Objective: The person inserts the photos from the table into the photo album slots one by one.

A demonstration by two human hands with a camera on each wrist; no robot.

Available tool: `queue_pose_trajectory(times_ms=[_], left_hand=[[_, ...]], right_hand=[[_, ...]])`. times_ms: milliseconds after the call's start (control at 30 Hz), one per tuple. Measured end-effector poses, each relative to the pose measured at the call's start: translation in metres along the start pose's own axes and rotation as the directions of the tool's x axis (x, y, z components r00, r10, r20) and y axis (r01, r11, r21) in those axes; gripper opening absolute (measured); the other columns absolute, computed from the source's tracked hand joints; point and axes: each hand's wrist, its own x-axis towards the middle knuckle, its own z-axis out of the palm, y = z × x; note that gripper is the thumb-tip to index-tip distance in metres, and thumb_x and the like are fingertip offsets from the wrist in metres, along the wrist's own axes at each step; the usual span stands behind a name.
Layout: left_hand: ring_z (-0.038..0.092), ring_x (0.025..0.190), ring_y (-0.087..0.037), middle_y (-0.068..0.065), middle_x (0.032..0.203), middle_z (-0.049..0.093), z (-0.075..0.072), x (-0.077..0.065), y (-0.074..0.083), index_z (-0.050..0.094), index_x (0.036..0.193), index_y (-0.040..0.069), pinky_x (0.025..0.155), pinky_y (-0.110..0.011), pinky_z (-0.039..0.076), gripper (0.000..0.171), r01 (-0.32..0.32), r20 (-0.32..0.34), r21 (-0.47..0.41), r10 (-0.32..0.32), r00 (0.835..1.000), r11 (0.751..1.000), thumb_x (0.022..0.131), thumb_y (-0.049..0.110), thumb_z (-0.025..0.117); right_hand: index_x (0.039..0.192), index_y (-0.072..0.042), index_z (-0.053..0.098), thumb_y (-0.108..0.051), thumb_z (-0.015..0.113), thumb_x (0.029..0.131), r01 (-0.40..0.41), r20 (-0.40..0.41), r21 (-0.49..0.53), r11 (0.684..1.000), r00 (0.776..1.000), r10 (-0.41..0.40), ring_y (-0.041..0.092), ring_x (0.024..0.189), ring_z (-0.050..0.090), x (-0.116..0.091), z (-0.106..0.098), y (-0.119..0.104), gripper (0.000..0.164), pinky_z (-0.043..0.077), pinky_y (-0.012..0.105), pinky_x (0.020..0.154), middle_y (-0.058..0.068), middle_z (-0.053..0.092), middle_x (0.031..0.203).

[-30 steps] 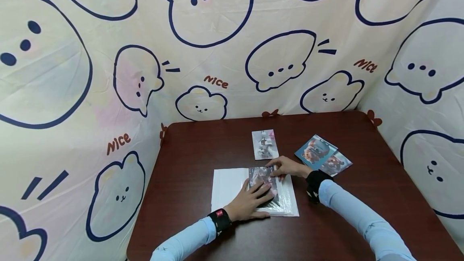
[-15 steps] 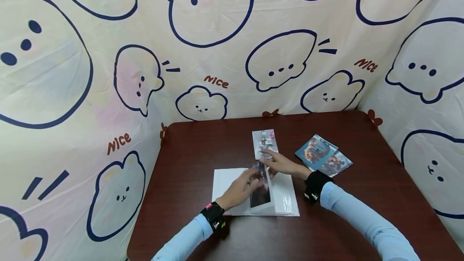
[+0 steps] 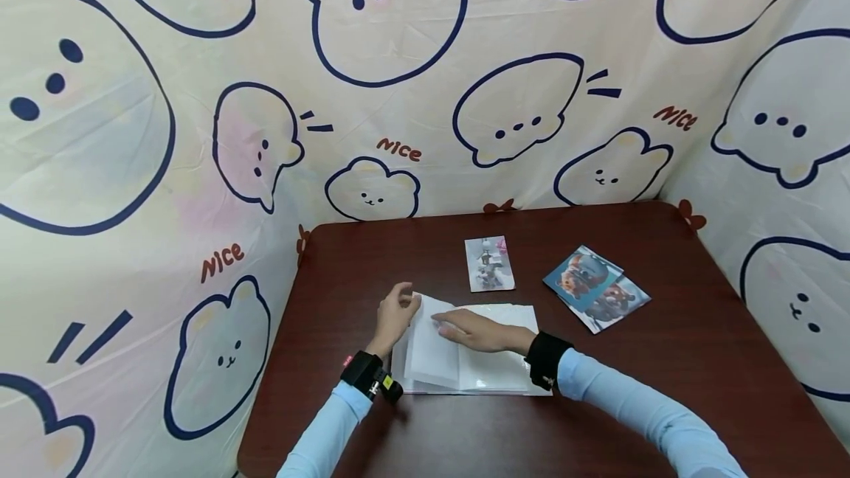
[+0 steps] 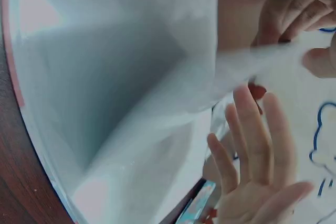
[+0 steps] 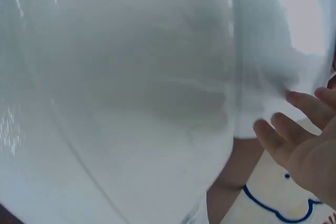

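An open photo album point(image 3: 498, 375) with white pages and clear glossy sleeves lies on the table. My left hand point(image 3: 393, 319) is at the upper left corner of a raised page point(image 3: 430, 352), with the page's edge between thumb and fingers; in the left wrist view this page point(image 4: 157, 108) curves up toward the fingers. Over the middle of the album, my right hand point(image 3: 481, 330) has its fingers stretched out toward the page. The right wrist view has those straight fingers point(image 5: 299, 137) near the sleeve, and I cannot tell whether they touch it.
Behind the album lies a pale photo card point(image 3: 490, 264). Two overlapping cards, a blue one point(image 3: 581, 275) on top of a greyer one point(image 3: 614, 302), lie to the right. The brown table point(image 3: 345, 264) meets a bear-printed cloth point(image 3: 392, 116) at its back edge.
The page with the dark photo has been lifted and turned leftward, so white pages now show. My left hand moved left and up; the right hand moved down and left over the album.
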Motion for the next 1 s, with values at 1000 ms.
queue_pose_trajectory(times_ms=[1000], left_hand=[[0.062, 0.122, -0.03, -0.013, 0.126, 0.065, 0.054, -0.007, -0.028, 0.064, 0.129, 0.001, 0.102, -0.042, 0.054, 0.032, -0.614, 0.17, 0.469, 0.618, 0.768, 0.635, 0.098, 0.008, 0.068]], right_hand=[[0.122, 0.009, 0.063, -0.012, 0.058, 0.102, -0.57, -0.648, 0.171, 0.804, 0.55, 0.527, 0.048, 0.106, 0.055, 0.004, -0.055, 0.088, 0.031, 0.047, 0.056, 0.089, 0.031, 0.06, 0.116]])
